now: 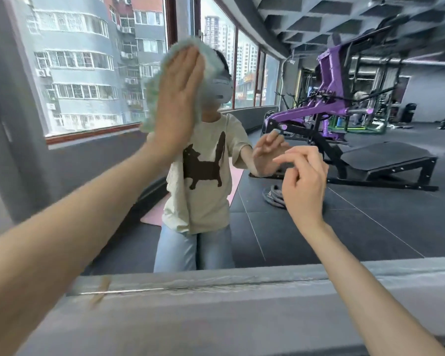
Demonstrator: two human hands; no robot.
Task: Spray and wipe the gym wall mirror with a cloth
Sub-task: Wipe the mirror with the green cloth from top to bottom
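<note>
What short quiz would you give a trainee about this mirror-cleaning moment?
1. True or false: the left hand presses the pale green fluffy cloth flat against the large glass wall mirror.
2. The right hand holds: A) a spray bottle, B) nothing, C) a second cloth.
3. Fill in: the metal-framed gym machine reflected in the glass is coloured ____.

Key: 1 true; 2 B; 3 purple.
</note>
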